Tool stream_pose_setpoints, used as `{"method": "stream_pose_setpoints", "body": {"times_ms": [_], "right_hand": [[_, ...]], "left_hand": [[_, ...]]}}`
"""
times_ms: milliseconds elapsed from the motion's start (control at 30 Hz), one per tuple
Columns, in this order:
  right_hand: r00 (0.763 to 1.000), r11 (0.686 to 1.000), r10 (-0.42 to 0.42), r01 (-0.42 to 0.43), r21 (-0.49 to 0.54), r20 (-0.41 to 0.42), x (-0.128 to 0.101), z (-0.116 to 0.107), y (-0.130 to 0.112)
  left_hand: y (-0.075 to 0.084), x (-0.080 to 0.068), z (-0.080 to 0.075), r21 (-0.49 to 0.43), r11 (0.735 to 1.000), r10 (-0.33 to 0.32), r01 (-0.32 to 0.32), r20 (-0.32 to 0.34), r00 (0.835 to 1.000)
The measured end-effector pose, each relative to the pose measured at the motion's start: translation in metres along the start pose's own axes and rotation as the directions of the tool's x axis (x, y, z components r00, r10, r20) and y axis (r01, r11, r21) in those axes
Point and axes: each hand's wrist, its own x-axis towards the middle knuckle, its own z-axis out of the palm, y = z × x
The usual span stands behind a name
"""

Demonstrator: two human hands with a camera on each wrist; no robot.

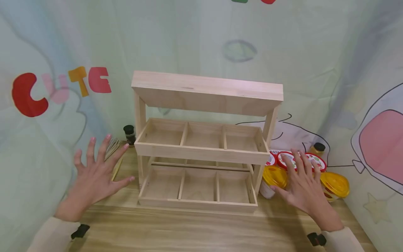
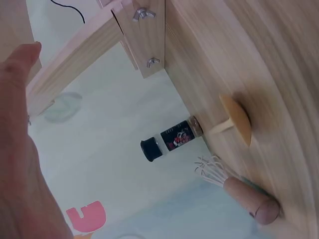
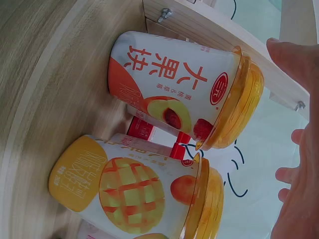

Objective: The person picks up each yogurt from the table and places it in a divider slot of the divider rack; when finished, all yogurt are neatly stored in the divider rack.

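Note:
A wooden rack (image 1: 201, 151) with two tiers of three-compartment trays stands in the middle of the table. My left hand (image 1: 94, 171), fingers spread, hovers left of it and holds nothing. Near that hand are a black-capped spice jar (image 2: 177, 137), a whisk (image 2: 249, 199) with a wooden handle, and a small wooden tool (image 2: 237, 120) with a flat curved edge. To the right of the rack, my right hand (image 1: 303, 185) is spread above plastic cups with yellow lids. One cup shows avocado (image 3: 169, 84), the other mango (image 3: 129, 184). Neither hand touches the rack.
Behind the yellow-lidded cups are red-rimmed round packages (image 1: 316, 161) and another black-capped jar (image 1: 318, 148), partly hidden by my right hand. A printed curtain (image 1: 201, 35) hangs close around the back and sides. The wooden tabletop (image 1: 189, 231) extends in front of the rack.

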Motion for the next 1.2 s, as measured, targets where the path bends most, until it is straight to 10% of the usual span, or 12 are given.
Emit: {"method": "stream_pose_setpoints", "body": {"times_ms": [233,1200], "right_hand": [[1.0,0.998,0.028,-0.027,0.06,-0.003,-0.002,0.002,0.0],[0.991,0.963,0.084,-0.106,0.249,0.101,-0.005,0.024,-0.008]], "left_hand": [[0.006,-0.001,0.0,-0.055,0.988,-0.128,0.143,0.212,0.969],[0.022,-0.005,0.05,-0.248,0.95,-0.12,0.191,0.275,0.954]]}}
